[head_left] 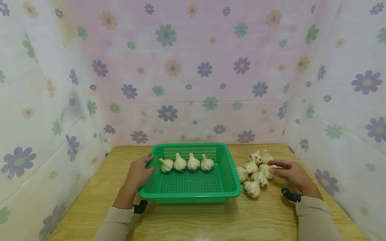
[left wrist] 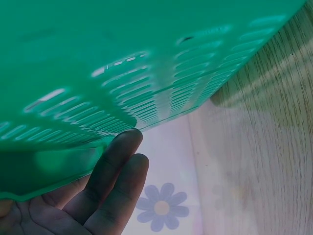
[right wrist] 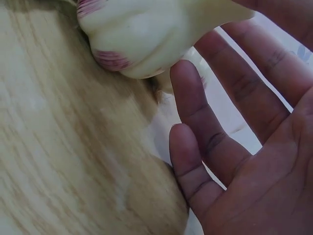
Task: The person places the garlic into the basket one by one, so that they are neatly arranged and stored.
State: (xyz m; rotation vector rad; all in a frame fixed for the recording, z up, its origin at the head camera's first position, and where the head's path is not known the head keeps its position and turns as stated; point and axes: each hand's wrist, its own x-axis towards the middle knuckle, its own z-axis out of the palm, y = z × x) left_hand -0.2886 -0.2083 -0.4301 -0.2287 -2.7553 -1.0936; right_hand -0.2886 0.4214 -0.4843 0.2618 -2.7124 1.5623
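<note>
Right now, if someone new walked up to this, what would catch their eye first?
Probably the bright green basket on the table, with four garlic bulbs lined up inside it. Next, the loose garlic cluster to its right, with the right hand at its edge. Behind it all is a pinkish flowered backdrop.

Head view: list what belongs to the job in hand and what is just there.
In the job:
green plastic basket
four garlic bulbs inside it
garlic pile beside it
left hand, holding the basket
right hand, at the pile

Just there:
wood-grain table
floral backdrop
</note>
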